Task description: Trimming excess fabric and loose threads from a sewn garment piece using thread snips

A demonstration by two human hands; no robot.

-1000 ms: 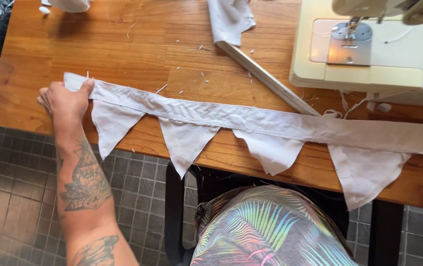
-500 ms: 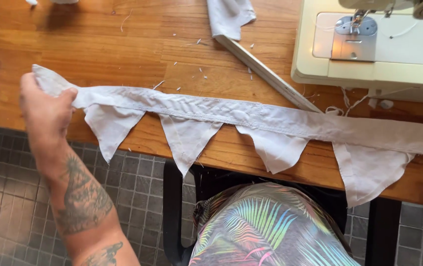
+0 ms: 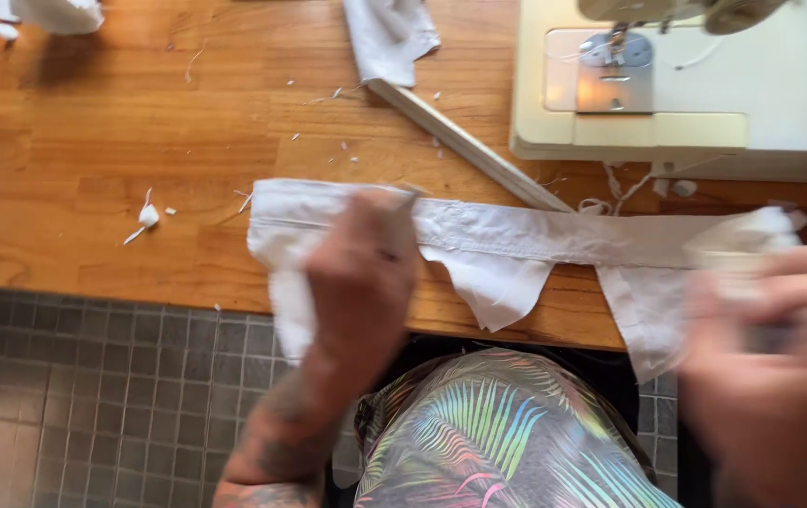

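Two hands on a long white cloth band with hanging triangular flags (image 3: 516, 235), stretched along the near edge of a wooden tabletop (image 3: 93, 169).

The left hand (image 3: 361, 273) presses on the band's left part; its fingers are blurred, so I cannot tell whether they pinch it. The right hand (image 3: 770, 376), at 4 o'clock, is closed on the band's bunched right end. A cream sewing machine (image 3: 686, 103) stands at 1 o'clock, touching a pale flat stick (image 3: 465, 146).
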